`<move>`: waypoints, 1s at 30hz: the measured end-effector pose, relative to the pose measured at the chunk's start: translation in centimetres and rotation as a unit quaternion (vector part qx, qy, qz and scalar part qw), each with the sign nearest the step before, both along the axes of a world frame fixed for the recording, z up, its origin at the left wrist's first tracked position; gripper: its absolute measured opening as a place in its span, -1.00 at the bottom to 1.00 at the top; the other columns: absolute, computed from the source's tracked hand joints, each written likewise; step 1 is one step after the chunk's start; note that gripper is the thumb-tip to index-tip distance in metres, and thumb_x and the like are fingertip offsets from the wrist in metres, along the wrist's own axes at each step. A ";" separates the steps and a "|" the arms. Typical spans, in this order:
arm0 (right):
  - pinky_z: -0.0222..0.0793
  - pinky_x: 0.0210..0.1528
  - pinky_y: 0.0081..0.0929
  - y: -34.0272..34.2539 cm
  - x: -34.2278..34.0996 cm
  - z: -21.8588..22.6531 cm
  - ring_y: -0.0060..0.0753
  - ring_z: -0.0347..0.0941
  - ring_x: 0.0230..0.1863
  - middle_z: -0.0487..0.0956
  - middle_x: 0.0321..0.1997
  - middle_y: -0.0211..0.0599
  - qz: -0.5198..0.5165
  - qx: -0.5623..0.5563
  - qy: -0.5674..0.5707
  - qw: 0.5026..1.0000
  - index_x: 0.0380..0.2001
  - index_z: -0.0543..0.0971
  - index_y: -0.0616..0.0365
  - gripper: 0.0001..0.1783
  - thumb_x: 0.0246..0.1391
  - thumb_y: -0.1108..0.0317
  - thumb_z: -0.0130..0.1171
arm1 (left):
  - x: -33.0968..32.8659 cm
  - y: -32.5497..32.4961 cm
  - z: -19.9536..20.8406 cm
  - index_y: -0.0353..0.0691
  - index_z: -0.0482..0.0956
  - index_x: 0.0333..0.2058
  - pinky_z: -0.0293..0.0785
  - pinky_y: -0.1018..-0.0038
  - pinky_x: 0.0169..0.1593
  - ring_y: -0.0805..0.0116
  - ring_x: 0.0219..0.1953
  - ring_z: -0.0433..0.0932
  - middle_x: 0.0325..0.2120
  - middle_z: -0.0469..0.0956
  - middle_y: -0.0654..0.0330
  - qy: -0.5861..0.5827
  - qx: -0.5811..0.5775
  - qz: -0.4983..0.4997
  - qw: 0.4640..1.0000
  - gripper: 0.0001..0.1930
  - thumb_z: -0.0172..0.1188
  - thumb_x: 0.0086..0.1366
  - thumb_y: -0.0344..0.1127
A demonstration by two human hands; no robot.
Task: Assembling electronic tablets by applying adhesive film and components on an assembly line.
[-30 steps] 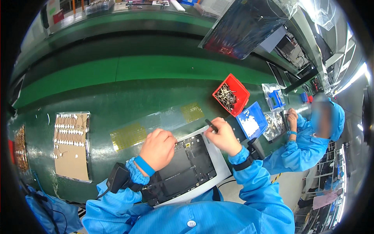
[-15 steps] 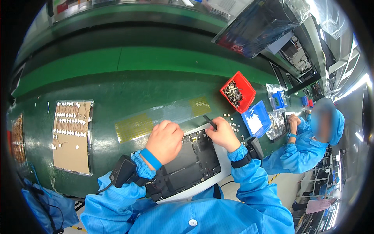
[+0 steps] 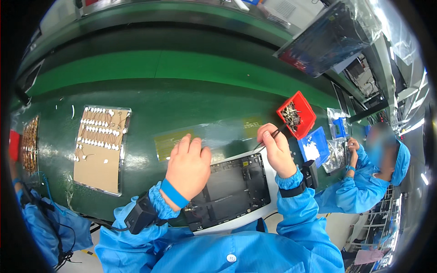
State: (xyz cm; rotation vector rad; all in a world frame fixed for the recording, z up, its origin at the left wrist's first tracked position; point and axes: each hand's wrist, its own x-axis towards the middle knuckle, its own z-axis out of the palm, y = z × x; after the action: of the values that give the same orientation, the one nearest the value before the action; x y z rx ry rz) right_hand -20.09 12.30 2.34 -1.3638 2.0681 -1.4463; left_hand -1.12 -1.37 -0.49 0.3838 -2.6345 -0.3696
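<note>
A black, flat electronic device with its inside exposed (image 3: 236,189) lies in front of me in a pale frame. My left hand (image 3: 188,166) rests palm down over its far left corner, fingers spread, with nothing in it. Black tweezers (image 3: 276,132) are pinched in my right hand (image 3: 277,152), above the device's far right corner. Their tips are too fine to make out. Beyond the hands, a clear strip with yellow ends (image 3: 214,135) lies on the green table.
At the right stand a red bin (image 3: 310,113) of small metal parts and a blue tray (image 3: 321,136) of white pieces. A brown board (image 3: 98,170) with rows of small wired white parts lies left. A co-worker (image 3: 355,191) sits at right; another person's sleeve (image 3: 54,223) is at left.
My right hand has lifted off the device's far edge, and the tweezers have turned into view. My left hand's fingers have spread. The whole view has shifted slightly.
</note>
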 end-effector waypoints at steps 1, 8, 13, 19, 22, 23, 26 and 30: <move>0.22 -0.41 -0.60 -0.9 1.0 0.6 -0.59 0.29 -0.48 0.38 -0.50 -0.44 0.005 0.000 -0.006 1.000 -0.44 0.39 0.21 -0.86 0.13 0.38 -0.06 | 0.5 -0.3 -0.1 -0.28 0.49 -0.30 0.28 0.13 0.02 -0.04 -0.01 0.30 -0.15 0.37 -0.03 -0.007 -0.025 0.029 0.999 -0.70 0.21 -0.07 -0.33; 0.43 -0.32 -0.59 -6.4 4.3 -3.0 -0.52 0.46 -0.37 0.43 -0.29 -0.27 0.064 -0.020 -0.340 0.938 -0.29 0.37 0.25 -0.84 0.02 0.56 0.06 | 1.4 -0.2 -1.3 -0.22 0.47 -0.13 0.17 0.01 0.10 -0.08 0.09 0.22 -0.02 0.30 -0.11 -0.075 0.032 0.061 0.995 -0.58 0.20 0.00 -0.20; 0.43 -0.28 -0.60 -7.3 5.2 -5.5 -0.53 0.45 -0.34 0.47 -0.31 -0.26 0.015 -0.031 -0.315 0.948 -0.33 0.39 0.26 -0.79 -0.07 0.61 0.16 | 1.7 0.0 -1.8 -0.19 0.47 -0.13 0.21 0.01 0.05 -0.07 0.06 0.25 -0.02 0.30 -0.09 -0.084 0.003 0.065 0.994 -0.57 0.21 -0.02 -0.21; 0.37 -0.35 -0.67 -7.3 5.6 -5.6 -0.58 0.41 -0.34 0.47 -0.32 -0.27 -0.038 -0.004 -0.253 0.967 -0.47 0.42 0.26 -0.83 -0.13 0.60 0.23 | 1.8 0.0 -1.8 -0.18 0.48 -0.14 0.22 0.03 0.04 -0.04 0.04 0.26 -0.04 0.31 -0.06 -0.082 0.019 0.074 0.994 -0.57 0.23 -0.05 -0.21; 0.37 -0.35 -0.66 -7.2 5.5 -5.5 -0.57 0.41 -0.34 0.47 -0.32 -0.26 -0.022 -0.015 -0.244 0.969 -0.48 0.42 0.26 -0.83 -0.14 0.61 0.23 | 1.8 0.0 -1.8 -0.17 0.49 -0.15 0.22 0.03 0.04 -0.03 0.04 0.27 -0.04 0.31 -0.05 -0.077 0.025 0.078 0.994 -0.56 0.23 -0.08 -0.22; 0.37 -0.34 -0.65 -7.1 5.4 -5.5 -0.55 0.41 -0.34 0.47 -0.33 -0.24 -0.017 -0.013 -0.231 0.973 -0.49 0.41 0.26 -0.82 -0.14 0.62 0.22 | 1.7 0.0 -1.8 -0.17 0.49 -0.16 0.23 0.03 0.03 -0.03 0.04 0.27 -0.04 0.31 -0.05 -0.071 0.024 0.078 0.994 -0.56 0.23 -0.09 -0.23; 0.37 -0.33 -0.63 -7.3 5.7 -5.3 -0.53 0.42 -0.34 0.47 -0.36 -0.23 -0.032 -0.016 -0.242 0.970 -0.49 0.40 0.27 -0.83 -0.13 0.63 0.21 | 1.7 0.0 -1.9 -0.17 0.50 -0.17 0.23 0.03 0.03 -0.03 0.04 0.28 -0.04 0.32 -0.04 -0.068 0.024 0.078 0.994 -0.57 0.23 -0.10 -0.23; 0.37 -0.33 -0.60 -7.3 5.6 -5.4 -0.51 0.42 -0.34 0.48 -0.37 -0.22 -0.023 -0.013 -0.222 0.975 -0.49 0.40 0.27 -0.83 -0.13 0.62 0.21 | 1.7 0.0 -1.6 -0.18 0.50 -0.17 0.24 0.03 0.02 -0.04 0.03 0.27 -0.04 0.31 -0.05 -0.070 0.026 0.079 0.994 -0.56 0.23 -0.10 -0.24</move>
State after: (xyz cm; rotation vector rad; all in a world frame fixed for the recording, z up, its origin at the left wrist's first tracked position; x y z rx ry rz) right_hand -14.49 4.99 -3.03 -0.8976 1.8036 -1.6236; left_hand 0.57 -1.35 -2.05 0.6533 -2.7101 -0.3723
